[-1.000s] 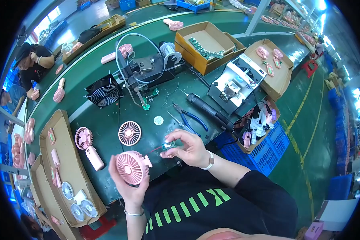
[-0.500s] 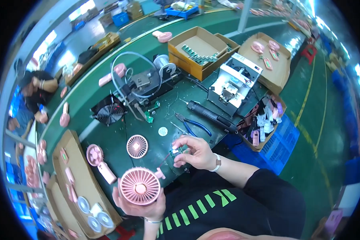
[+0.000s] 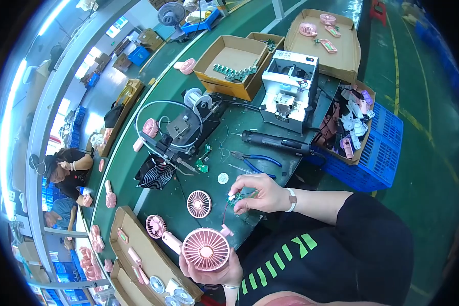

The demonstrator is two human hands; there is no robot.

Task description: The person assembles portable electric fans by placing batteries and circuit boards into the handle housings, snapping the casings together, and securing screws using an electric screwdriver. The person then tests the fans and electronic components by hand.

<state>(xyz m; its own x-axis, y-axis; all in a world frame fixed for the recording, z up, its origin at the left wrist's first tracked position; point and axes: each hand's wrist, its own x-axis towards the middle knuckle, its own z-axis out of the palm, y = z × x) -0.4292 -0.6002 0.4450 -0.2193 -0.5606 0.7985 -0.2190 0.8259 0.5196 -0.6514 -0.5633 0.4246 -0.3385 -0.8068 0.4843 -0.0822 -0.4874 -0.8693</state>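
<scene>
My left hand (image 3: 223,276) is wrapped round a pink fan head (image 3: 206,249) from below, its ribbed grille facing up. A small pink neck sticks out at the fan's upper right. Between thumb and fingers, my right hand (image 3: 262,195) pinches a small green circuit board (image 3: 234,199). A thin dark reddish wire runs from the fan's neck to this board. Just beyond the held fan, a loose round pink grille (image 3: 199,204) lies on the green bench. Partly behind the fan is a pink handheld fan (image 3: 156,226) with its handle.
Blue-handled pliers (image 3: 257,162), a black electric screwdriver (image 3: 275,143) and a white disc (image 3: 223,178) lie beyond my right hand. A soldering fixture (image 3: 181,130) with wire spool stands at the back left, a white machine (image 3: 290,86) at the back right. Cardboard trays (image 3: 121,255) flank the bench.
The whole view has shifted, so the bench appears farther right and lower. Both hands keep their hold on the fan head and the circuit board, with little movement against the bench.
</scene>
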